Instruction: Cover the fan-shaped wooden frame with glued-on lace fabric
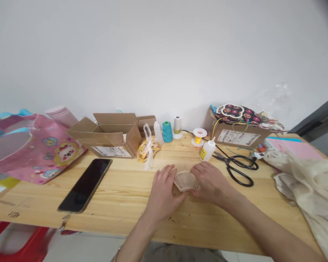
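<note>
A small beige fan-shaped piece of patterned fabric (184, 181) lies on the wooden table (120, 196) between both hands. My left hand (163, 191) pinches its left edge with fingers curled. My right hand (211, 182) grips its right edge, fingers bent over it. Both hands rest on the table near its middle.
Black scissors (239, 166) and a white glue bottle (207, 149) lie just right of my hands. A dark phone (86, 184) lies to the left. An open cardboard box (109, 138), thread spools (167, 131), a pink bag (35, 153) and cream cloth (314, 178) ring the table.
</note>
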`<state>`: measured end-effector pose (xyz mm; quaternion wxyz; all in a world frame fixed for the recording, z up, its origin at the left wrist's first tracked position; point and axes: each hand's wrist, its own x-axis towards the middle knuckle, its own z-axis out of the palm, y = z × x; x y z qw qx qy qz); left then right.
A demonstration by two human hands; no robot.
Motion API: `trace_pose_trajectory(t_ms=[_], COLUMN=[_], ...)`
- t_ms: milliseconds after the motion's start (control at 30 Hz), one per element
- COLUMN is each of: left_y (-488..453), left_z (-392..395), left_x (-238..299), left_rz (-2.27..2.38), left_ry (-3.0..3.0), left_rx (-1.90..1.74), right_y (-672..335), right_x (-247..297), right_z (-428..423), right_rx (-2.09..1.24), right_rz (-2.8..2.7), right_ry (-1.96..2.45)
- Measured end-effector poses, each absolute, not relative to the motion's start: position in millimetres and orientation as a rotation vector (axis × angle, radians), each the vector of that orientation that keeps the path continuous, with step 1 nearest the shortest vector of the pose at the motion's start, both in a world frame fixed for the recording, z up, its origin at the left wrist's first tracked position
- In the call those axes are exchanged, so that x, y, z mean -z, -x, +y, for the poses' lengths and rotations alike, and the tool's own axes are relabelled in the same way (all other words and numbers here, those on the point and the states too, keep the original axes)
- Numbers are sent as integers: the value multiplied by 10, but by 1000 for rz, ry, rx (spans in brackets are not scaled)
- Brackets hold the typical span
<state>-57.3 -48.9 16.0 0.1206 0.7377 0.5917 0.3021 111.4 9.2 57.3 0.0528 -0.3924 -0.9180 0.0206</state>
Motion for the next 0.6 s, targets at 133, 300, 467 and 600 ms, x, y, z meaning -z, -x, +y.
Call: trace_pose_trajectory(t_ms=[133, 300, 467, 600], left_y=[548, 668, 695, 639], left_z=[-479, -363, -103, -11], left_x=[-125, -184, -216, -195], left_rz=[1774, 1747, 1741, 1732], left_ry=[-2141, -1934, -2004, -2079], left_rx=[-820, -799, -635, -530], right_y=[-1164, -1381, -1525, -1489], right_x=[-513, -472, -487, -513], right_z=[95, 103, 78, 78], right_rx=[-133, -312, -1019, -1729], right_rz=[-2740, -2543, -2238, -1926], right_ry=[1219, 1376, 1399, 1268])
